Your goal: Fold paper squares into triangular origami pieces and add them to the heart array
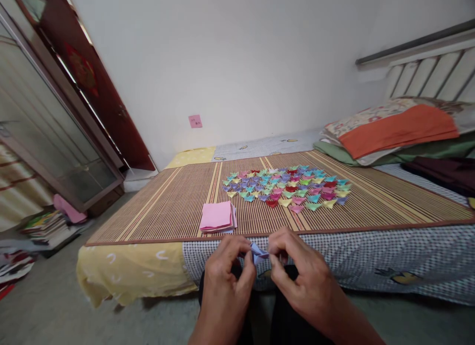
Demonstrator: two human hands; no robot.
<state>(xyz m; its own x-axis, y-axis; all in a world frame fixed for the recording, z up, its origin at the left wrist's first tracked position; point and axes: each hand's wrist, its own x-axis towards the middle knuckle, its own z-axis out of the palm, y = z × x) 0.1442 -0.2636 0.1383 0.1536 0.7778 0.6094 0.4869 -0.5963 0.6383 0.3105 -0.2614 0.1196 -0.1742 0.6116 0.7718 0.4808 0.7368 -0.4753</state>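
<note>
A small folded piece of blue-violet paper (259, 254) is held between my two hands in front of the bed's near edge. My left hand (229, 280) pinches its left end between thumb and fingers. At the opposite end, my right hand (297, 271) grips it the same way. Fingertips cover both ends of the paper. Just beyond my left hand lies a stack of square paper sheets (216, 215), pink on top. Farther right, rows of small folded paper pieces (285, 189) in many colours spread over the striped mat (174, 201).
Folded bedding with an orange band (401, 129) lies at the right, near dark folded cloth (441, 172). A pink note (195, 121) is stuck on the wall. At left stand a glass-panelled door (48, 112), a red door (92, 82) and a pile of books (44, 223).
</note>
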